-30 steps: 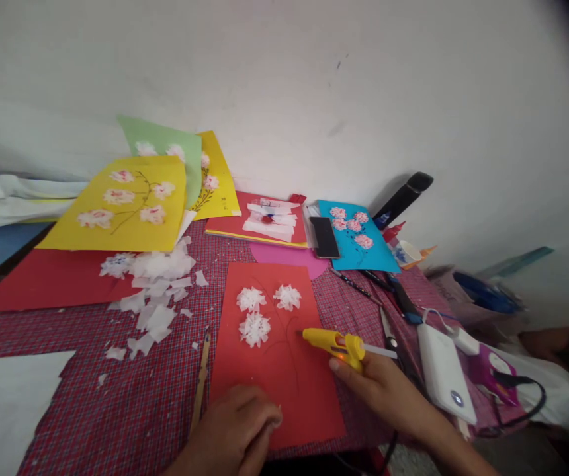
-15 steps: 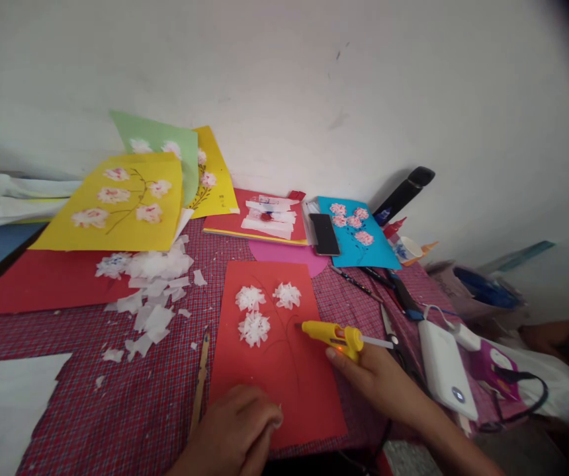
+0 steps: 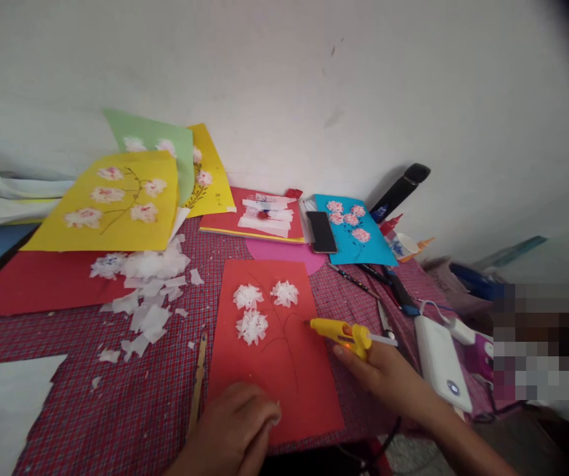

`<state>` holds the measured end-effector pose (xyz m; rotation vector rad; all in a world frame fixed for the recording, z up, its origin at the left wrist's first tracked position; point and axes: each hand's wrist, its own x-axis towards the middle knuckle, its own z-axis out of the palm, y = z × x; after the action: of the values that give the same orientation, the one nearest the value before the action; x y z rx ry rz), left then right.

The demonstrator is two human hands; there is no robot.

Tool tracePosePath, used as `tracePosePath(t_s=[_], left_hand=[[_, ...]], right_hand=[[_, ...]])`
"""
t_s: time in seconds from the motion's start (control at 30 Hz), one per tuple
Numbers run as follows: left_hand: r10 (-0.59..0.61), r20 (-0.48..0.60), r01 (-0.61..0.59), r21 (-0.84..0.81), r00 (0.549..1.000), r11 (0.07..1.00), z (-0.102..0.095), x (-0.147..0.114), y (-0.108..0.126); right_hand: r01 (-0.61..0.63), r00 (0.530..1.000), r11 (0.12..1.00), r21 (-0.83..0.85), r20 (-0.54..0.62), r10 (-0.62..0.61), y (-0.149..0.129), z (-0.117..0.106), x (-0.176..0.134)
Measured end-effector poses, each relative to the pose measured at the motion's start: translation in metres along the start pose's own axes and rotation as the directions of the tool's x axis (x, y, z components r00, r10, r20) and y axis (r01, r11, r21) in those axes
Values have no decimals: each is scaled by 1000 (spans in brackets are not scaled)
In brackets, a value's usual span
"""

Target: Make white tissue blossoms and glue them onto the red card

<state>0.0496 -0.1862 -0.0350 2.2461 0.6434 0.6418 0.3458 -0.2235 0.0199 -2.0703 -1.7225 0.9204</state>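
My right hand [image 3: 388, 373] is wrapped round a yellow hot glue gun [image 3: 339, 332], with a pale glue stick [image 3: 382, 339] jutting from its rear and an orange light glowing. The nozzle points left over a red paper sheet [image 3: 314, 396]. Three white tissue flowers [image 3: 252, 327] sit on the sheet's upper part, beside thin drawn branches. At the sheet's lower left, my left hand [image 3: 237, 423] is closed with curled fingers. Whatever its fingertips may pinch is too small to make out.
Torn white tissue pieces [image 3: 150, 317] and a wooden ruler [image 3: 198, 383] lie to the left. Decorated yellow card [image 3: 110, 198] leans by the wall. A phone [image 3: 321, 233], blue card [image 3: 358, 241], scissors [image 3: 386, 324] and white power bank [image 3: 443, 363] are rightward. A person is at far right.
My right hand has moved the glue gun slightly right, drawing its nozzle away from the drawn branches. The left hand stays nearly still, and the view has shifted a little.
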Motion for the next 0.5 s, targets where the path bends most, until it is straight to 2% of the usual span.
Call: tracePosePath(t_s=[0.23,0.5], left_hand=[[20,-22,-20,-7,1000,1000,0,0,2],[13,-9,-13,6,1000,1000,1,0,-1]], right_hand=[[-46,995,996,80,95,39,-10,-2,-8],[-23,997,989,146,78,12,-13,11,4]])
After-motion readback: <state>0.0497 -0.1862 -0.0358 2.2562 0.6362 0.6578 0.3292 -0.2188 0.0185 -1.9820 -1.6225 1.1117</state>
